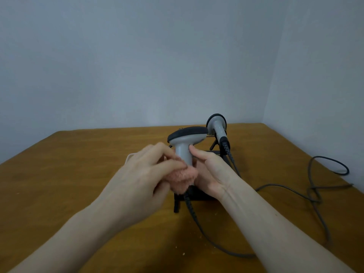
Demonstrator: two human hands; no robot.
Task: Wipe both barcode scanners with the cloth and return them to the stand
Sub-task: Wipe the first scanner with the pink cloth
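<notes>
Above a wooden counter [78, 184], the right hand [211, 170] is gripping a scanner [186, 140] upright, exposing its handle. Beside it, the left hand [141, 174] is pinching the pink cloth [182, 180], rubbing that handle.

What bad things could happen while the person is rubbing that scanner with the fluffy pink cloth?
The scanner in hand is held up by the right hand only at its handle while the left hand rubs it with the pink cloth, so a hard rub might twist it loose. Its cable trails down across the table near the black stand; a tug could snag there and perhaps jolt the second scanner resting on it.
</notes>
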